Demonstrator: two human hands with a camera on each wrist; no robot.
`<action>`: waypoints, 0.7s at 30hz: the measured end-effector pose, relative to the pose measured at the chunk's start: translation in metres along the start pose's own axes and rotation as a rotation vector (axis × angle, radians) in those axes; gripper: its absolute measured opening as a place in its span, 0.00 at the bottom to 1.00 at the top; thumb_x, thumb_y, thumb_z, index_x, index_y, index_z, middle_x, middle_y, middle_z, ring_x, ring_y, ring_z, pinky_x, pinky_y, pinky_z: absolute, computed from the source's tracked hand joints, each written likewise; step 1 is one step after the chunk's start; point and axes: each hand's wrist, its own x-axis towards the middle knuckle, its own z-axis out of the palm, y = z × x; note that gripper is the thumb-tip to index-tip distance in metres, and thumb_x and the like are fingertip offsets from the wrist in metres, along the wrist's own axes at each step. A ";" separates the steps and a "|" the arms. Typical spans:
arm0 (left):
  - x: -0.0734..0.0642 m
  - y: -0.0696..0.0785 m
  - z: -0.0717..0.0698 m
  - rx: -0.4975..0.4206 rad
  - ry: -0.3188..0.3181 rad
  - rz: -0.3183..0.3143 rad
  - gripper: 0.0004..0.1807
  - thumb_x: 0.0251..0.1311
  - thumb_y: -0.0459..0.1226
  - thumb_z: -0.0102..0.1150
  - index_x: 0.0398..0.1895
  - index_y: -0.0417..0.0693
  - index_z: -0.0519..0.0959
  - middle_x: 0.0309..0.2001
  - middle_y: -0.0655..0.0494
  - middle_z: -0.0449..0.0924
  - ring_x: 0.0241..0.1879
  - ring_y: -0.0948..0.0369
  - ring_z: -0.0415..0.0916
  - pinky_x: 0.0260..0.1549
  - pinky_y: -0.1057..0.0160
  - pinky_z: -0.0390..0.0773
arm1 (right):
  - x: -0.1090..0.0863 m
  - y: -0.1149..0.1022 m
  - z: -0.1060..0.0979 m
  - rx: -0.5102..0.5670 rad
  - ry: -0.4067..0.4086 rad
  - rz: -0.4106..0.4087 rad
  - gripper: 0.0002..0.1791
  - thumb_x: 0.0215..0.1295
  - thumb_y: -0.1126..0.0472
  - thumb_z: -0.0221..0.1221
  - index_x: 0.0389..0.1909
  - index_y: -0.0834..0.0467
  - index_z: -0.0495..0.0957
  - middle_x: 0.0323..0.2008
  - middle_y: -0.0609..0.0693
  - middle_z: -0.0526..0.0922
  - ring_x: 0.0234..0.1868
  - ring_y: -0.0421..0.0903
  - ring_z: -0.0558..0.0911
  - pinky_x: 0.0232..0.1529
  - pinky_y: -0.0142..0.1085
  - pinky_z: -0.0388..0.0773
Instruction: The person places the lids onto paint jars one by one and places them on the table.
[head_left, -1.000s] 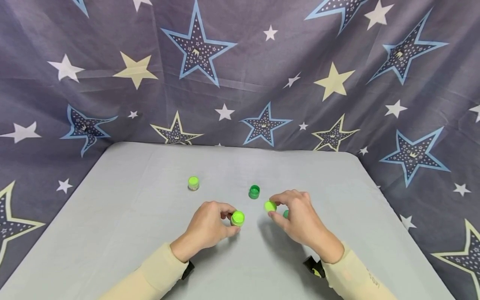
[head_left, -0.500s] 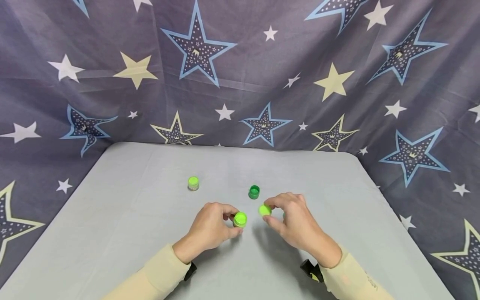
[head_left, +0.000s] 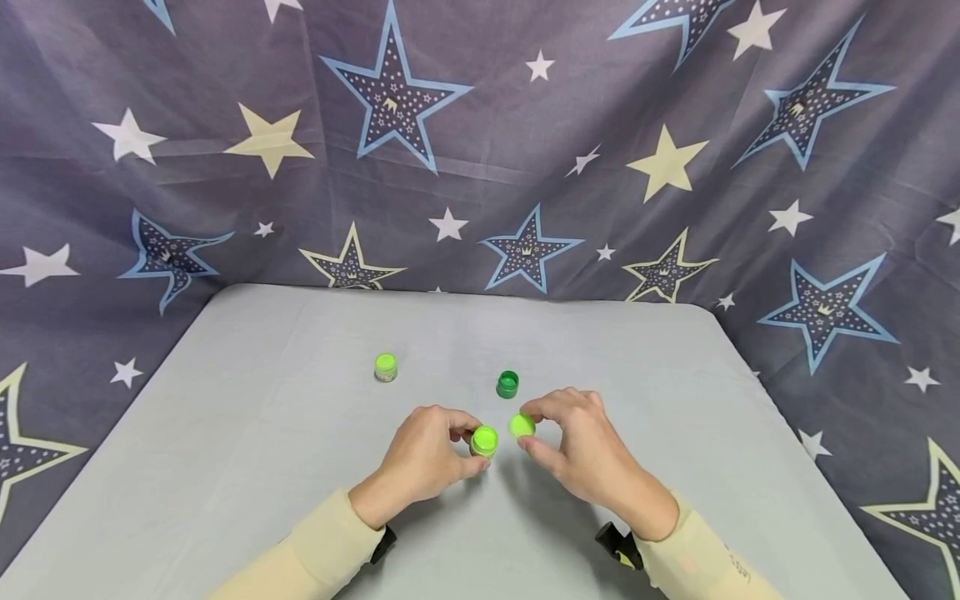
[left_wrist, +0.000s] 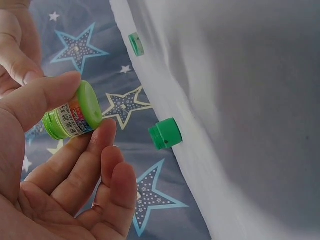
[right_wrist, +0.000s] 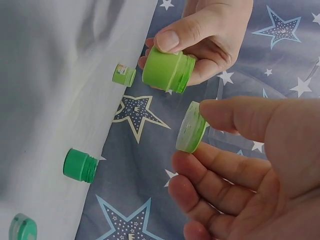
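Observation:
My left hand [head_left: 423, 454] pinches an uncapped lime-green paint jar [head_left: 484, 442] between thumb and fingers, its mouth tilted towards the head camera. A printed label shows on this jar [left_wrist: 75, 115] in the left wrist view. My right hand [head_left: 588, 450] pinches a lime-green screw lid [head_left: 522, 426] with a translucent rim [right_wrist: 187, 127]. Jar and lid are close together but apart, both held above the table. Beyond the hands stands a darker green jar [head_left: 507, 385], uncapped. Its likely lid [right_wrist: 23, 229] lies on the table, hidden behind the right hand in the head view.
Another lime-green jar [head_left: 386, 367], with a label [right_wrist: 122, 70], stands farther back on the left. All rest on a pale grey covered table [head_left: 300, 417]. A star-patterned curtain [head_left: 480, 150] hangs behind and on both sides.
My right hand has moved left with the lid, bringing it nearer the jar. My left hand has shifted slightly right. The green piece beside the right hand is now hidden behind it.

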 end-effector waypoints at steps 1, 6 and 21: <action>0.000 0.000 0.000 0.000 -0.001 0.001 0.13 0.45 0.40 0.83 0.35 0.59 0.89 0.30 0.73 0.82 0.37 0.62 0.78 0.39 0.61 0.76 | 0.000 0.000 0.000 0.000 0.001 -0.002 0.14 0.55 0.61 0.76 0.43 0.54 0.87 0.39 0.42 0.87 0.43 0.42 0.82 0.51 0.44 0.66; 0.000 0.002 0.001 -0.011 -0.004 0.009 0.12 0.46 0.39 0.83 0.35 0.59 0.89 0.29 0.73 0.82 0.37 0.61 0.78 0.39 0.61 0.76 | -0.001 -0.003 0.002 0.010 -0.002 -0.012 0.14 0.56 0.61 0.76 0.42 0.54 0.87 0.39 0.42 0.87 0.44 0.43 0.82 0.52 0.45 0.66; 0.001 0.003 0.007 -0.004 -0.021 0.028 0.12 0.46 0.39 0.82 0.35 0.58 0.90 0.30 0.73 0.82 0.36 0.65 0.77 0.39 0.62 0.76 | -0.001 -0.012 0.006 0.037 -0.014 -0.036 0.14 0.55 0.60 0.77 0.43 0.53 0.87 0.40 0.40 0.87 0.45 0.39 0.81 0.53 0.43 0.65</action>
